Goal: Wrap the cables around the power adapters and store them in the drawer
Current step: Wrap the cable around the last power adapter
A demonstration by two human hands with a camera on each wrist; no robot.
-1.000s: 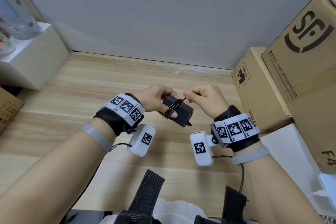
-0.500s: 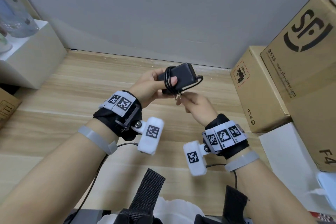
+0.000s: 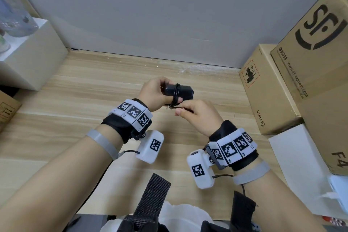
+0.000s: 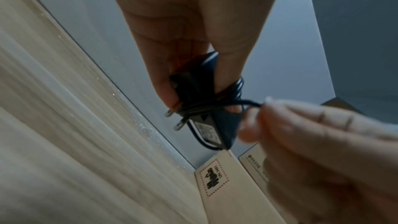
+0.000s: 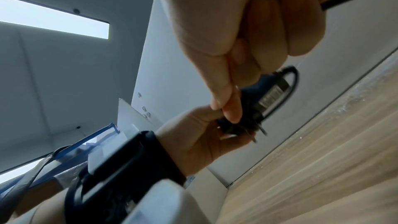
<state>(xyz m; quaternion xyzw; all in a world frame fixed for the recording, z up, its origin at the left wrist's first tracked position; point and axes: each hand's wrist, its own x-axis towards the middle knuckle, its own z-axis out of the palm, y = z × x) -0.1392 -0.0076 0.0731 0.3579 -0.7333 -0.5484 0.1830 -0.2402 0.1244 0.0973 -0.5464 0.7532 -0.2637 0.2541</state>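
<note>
A black power adapter (image 3: 185, 92) (image 4: 212, 123) (image 5: 261, 94) is held above the wooden desk, its metal prongs (image 4: 172, 117) bare. Its thin black cable (image 3: 176, 93) (image 4: 234, 101) is wound several times around the body. My left hand (image 3: 154, 93) (image 4: 189, 40) grips the adapter's left end, fingers curled round it. Just below and right of it, my right hand (image 3: 195, 114) (image 5: 228, 101) pinches the loose end of the cable between thumb and fingers. The drawer is not in view.
Two cardboard boxes (image 3: 267, 88) (image 3: 318, 66) are stacked at the right, with a white box (image 3: 293, 150) in front of them. A white block (image 3: 32, 62) carrying clear bottles stands at the left. The wooden desk (image 3: 94, 84) ends at a grey wall.
The adapter has come down and slightly right with my left hand. My right hand has carried the cable end under the adapter and now pinches it at the lower edge.
</note>
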